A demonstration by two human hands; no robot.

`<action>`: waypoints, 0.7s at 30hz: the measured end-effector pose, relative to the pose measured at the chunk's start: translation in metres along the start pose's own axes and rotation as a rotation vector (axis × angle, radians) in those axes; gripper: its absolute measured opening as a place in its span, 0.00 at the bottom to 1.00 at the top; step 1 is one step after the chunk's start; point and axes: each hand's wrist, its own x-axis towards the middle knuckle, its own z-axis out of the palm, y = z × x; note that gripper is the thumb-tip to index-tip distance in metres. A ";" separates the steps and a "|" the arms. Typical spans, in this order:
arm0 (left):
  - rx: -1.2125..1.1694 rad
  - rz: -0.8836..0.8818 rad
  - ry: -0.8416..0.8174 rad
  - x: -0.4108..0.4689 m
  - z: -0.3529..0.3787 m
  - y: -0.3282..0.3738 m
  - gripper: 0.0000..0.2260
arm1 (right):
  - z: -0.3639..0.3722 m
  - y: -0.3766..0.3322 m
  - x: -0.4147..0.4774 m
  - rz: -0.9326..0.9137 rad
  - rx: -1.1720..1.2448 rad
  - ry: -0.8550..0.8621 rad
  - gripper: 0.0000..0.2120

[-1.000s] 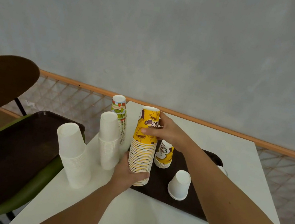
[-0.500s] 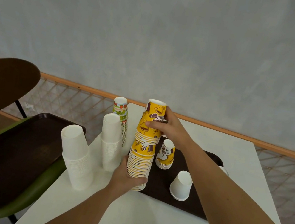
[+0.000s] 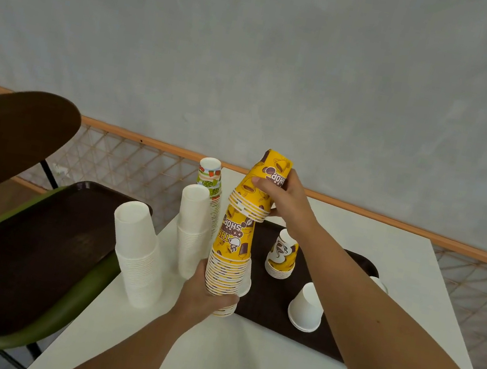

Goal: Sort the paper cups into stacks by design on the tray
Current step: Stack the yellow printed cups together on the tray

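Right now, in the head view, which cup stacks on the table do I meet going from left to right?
Nearer white stack → farther white stack → tall yellow stack gripped by the left hand → short yellow stack → small white stack. The fruit-print stack and the lifted yellow cups overlap others, so I leave them out.

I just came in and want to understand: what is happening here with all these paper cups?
The left hand grips the lower part of a tall yellow stack at the tray's left edge, while the right hand holds a tilted batch of yellow cups at its top. A short yellow stack and one upside-down white cup stand on the tray; white stacks stand on the table.
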 end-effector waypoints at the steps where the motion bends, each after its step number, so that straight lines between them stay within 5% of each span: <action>1: 0.010 -0.002 0.005 -0.001 -0.001 -0.001 0.37 | 0.000 -0.001 0.000 -0.001 0.032 0.021 0.24; 10: 0.026 -0.040 0.066 -0.009 -0.014 -0.012 0.37 | -0.007 0.022 0.007 -0.004 0.082 0.305 0.26; 21: -0.025 -0.066 0.108 -0.014 -0.026 -0.016 0.37 | 0.016 0.099 -0.010 0.032 -0.238 0.143 0.29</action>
